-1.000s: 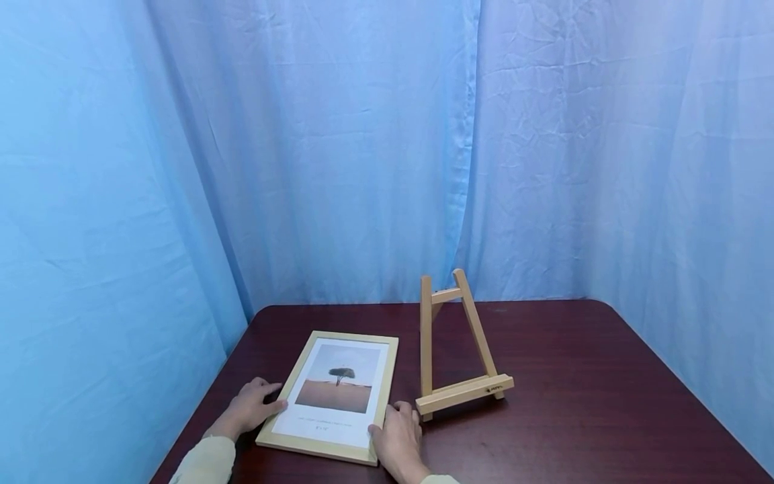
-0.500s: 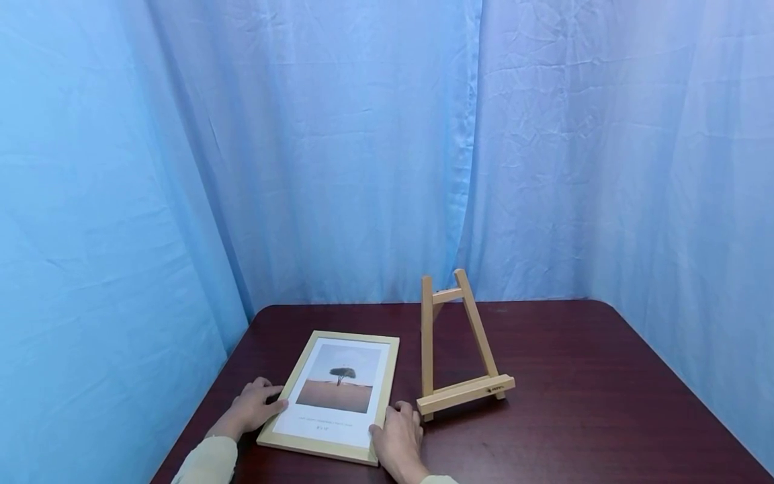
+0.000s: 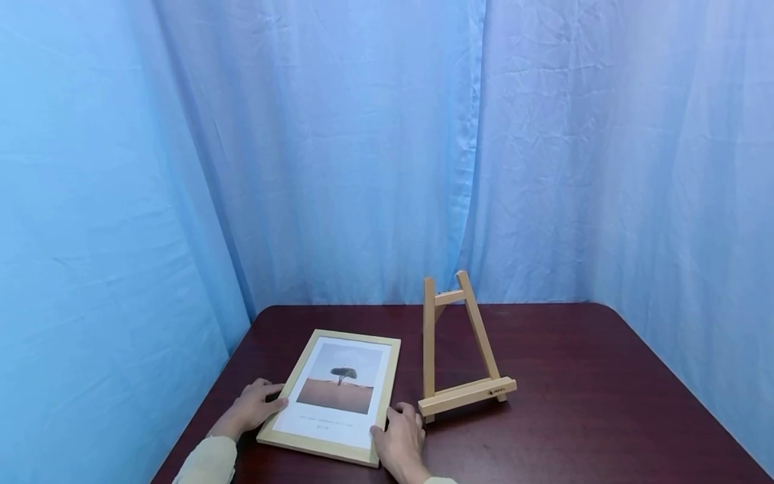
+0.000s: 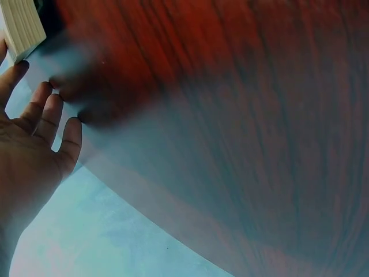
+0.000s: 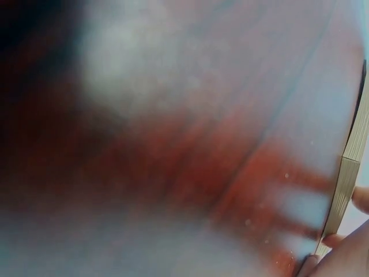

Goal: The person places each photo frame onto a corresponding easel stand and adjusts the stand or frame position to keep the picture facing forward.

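A picture frame (image 3: 343, 452) of pale wood lies face up at the left front of the table, its print of a tree reading upside down. Along its left side my left hand (image 3: 250, 407) grips the edge, thumb over the top. My right hand (image 3: 400, 437) pinches the right edge near the front corner, thumb on the face. In the left wrist view the left hand (image 4: 34, 138) has its index fingertip at the wooden corner, other fingers reaching to the tabletop. Part of the right hand (image 5: 346, 248) shows against the frame's edge (image 5: 345, 179) in the right wrist view.
A small wooden easel (image 3: 465, 396) stands upright just right of the frame, its ledge close to my right fingers. The dark red-brown table (image 3: 580, 396) extends to the right. Blue curtains (image 3: 363, 148) hang behind and at both sides.
Both hands keep their places on the picture frame, which looks unmoved. The head view has shifted very slightly; the easel stands as before.
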Available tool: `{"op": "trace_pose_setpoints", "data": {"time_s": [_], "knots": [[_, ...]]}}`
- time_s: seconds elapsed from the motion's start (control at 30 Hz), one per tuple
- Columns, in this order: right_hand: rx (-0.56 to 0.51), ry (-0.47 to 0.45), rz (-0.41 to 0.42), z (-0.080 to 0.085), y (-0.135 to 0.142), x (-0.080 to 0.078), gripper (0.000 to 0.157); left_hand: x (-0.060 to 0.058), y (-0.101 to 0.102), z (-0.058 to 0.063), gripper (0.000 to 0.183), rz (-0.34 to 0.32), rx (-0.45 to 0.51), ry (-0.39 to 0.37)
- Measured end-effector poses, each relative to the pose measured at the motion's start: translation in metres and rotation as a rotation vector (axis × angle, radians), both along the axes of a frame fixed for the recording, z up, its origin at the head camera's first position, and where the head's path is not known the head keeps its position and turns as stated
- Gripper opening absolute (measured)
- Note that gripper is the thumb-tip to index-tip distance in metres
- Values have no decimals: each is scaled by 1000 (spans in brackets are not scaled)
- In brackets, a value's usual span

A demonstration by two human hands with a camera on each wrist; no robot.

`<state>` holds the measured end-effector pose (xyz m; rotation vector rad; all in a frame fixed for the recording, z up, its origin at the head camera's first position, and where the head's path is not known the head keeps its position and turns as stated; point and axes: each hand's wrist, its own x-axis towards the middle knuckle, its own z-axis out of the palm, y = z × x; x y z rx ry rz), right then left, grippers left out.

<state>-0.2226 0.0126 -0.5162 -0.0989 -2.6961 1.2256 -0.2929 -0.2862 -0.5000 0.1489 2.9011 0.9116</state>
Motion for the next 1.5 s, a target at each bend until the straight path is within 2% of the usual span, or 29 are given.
{"op": "trace_pose_setpoints", "data": {"time_s": [0.27, 0.5, 0.83, 1.03, 1.3, 1.5], "knots": [[-62, 9, -41, 1, -1, 1, 45, 0, -1, 0, 46, 2, 87, 12], [-98, 28, -44, 3, 0, -1, 49, 1, 0, 3, 49, 19, 110, 39], [-173, 92, -66, 2, 0, -1, 51, 3, 1, 6, 52, 59, 216, 15], [-269, 92, -67, 7, -1, -7, 53, 0, 1, 10, 52, 90, 292, 28], [-298, 108, -77, 17, 0, -10, 57, -4, 3, 17, 57, 145, 300, 64], [-328, 99, -65, 23, 1, -12, 57, -2, 2, 23, 62, 153, 338, 65]]}}
